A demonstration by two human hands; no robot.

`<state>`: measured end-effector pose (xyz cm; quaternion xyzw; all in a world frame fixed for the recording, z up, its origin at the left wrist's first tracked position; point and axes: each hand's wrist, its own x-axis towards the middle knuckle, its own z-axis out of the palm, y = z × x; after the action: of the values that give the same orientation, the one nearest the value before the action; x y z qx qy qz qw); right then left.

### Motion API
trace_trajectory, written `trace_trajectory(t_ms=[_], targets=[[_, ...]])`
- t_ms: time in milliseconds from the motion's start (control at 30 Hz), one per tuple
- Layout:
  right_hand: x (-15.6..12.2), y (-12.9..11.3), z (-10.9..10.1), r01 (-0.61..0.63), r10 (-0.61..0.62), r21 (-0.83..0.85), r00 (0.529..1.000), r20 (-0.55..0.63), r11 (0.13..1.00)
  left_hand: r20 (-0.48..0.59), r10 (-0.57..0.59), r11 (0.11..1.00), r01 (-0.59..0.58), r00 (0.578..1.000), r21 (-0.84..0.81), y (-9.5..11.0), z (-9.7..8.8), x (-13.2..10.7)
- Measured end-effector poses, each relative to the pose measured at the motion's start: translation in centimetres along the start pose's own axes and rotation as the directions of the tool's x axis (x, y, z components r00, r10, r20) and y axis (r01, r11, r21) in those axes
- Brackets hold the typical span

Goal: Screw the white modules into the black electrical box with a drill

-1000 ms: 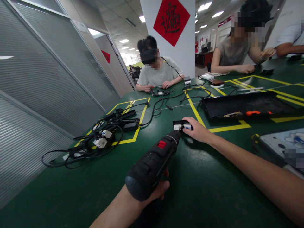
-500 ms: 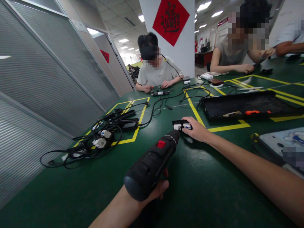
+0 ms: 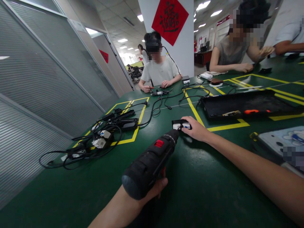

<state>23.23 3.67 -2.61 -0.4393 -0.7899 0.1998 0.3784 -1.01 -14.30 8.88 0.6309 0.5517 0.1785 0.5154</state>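
A black cordless drill (image 3: pixel 149 164) with a red switch on top points away from me, its chuck toward a small black-and-white block (image 3: pixel 177 125). My left hand (image 3: pixel 155 190) is wrapped round the drill's handle, mostly hidden beneath the body. On the table, my right hand (image 3: pixel 193 128) grips the block from its right side, fingers over the top. The bit's tip is at the block's near face; whether it touches, I cannot tell.
Tangled black cables and adapters (image 3: pixel 104 136) lie at the left. A black tray (image 3: pixel 247 106) holding orange-handled items is at the right, near a patterned pale case (image 3: pixel 285 142). Across the green table, a co-worker (image 3: pixel 159 71) handles small tools; another person (image 3: pixel 230 57) sits at the right.
The drill and my left hand have shifted very slightly left and down in view. My right hand still grips the block. The co-worker opposite has raised their head and moved right.
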Motion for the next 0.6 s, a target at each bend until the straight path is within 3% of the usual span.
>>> trace_trajectory(t_ms=[267,600], targets=[[-0.06,0.13,0.08,0.005,-0.005,-0.005,1.0,0.008,1.0,-0.025,-0.043,0.998,0.041,0.999,-0.055,-0.39,0.02,-0.05],[-0.08,-0.08,-0.03,-0.002,0.002,-0.006,1.0,0.006,1.0,0.004,-0.007,0.995,0.008,1.0,-0.095,-0.16,0.09,0.06]])
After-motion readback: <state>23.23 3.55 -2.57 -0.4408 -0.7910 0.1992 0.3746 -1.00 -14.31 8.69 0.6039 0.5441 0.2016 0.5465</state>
